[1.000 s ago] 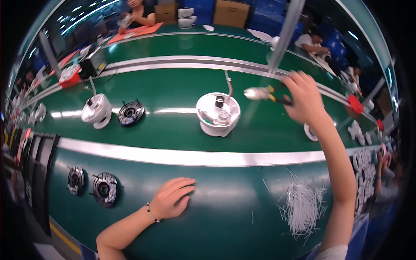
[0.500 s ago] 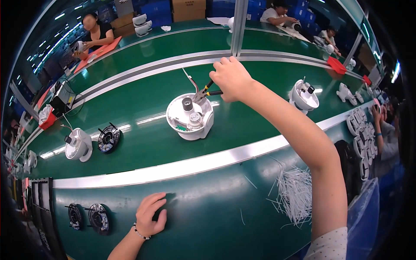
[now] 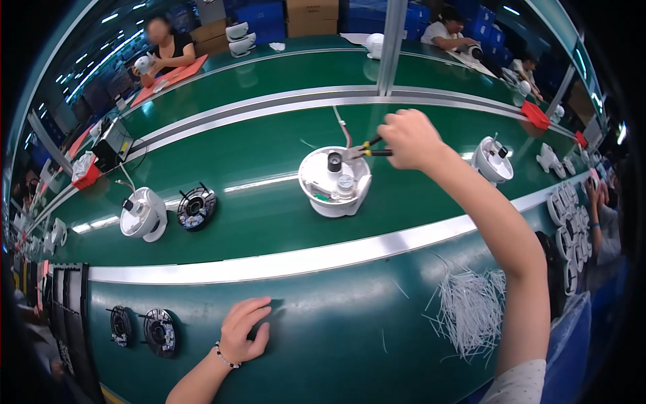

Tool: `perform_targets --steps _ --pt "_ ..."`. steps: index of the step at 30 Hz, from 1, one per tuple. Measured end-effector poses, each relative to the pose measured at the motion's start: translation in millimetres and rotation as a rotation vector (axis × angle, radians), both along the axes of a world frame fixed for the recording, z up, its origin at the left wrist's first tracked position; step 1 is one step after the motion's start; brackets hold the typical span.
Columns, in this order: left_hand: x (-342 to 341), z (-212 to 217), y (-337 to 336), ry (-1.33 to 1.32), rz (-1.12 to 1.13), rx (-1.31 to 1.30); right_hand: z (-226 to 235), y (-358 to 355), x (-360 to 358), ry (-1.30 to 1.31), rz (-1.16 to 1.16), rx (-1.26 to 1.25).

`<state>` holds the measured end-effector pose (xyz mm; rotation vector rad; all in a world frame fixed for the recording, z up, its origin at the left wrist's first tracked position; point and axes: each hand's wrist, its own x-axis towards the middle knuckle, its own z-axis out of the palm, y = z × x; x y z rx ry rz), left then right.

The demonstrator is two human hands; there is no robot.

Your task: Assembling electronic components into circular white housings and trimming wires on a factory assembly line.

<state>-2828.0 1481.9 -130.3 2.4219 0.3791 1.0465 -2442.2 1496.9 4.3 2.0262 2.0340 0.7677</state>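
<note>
Head view shows my right hand (image 3: 410,138) closed tight around yellow-handled pliers (image 3: 364,149). Their tips touch the top of the round white plastic housing (image 3: 334,182) on the green belt (image 3: 269,155). Nearer me than the housing, my left hand (image 3: 245,330) lies flat, fingers loose, holding nothing. Thin white ties (image 3: 471,310) lie right of it.
</note>
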Motion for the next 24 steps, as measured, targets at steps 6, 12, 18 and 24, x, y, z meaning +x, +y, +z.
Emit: perform_targets --steps 6,12,18,24 --pt "0 9 14 -0.045 0.063 -0.009 29 -74 4 0.157 0.102 0.559" --pt "90 28 109 -0.037 0.107 0.123 40 -109 -62 0.534 0.224 0.625" --pt "205 -9 210 0.290 0.593 -0.063 26 -161 -114 0.309 0.221 0.527" --pt "237 -30 222 0.550 0.617 0.083 -15 -238 -182 0.846 0.117 0.111"
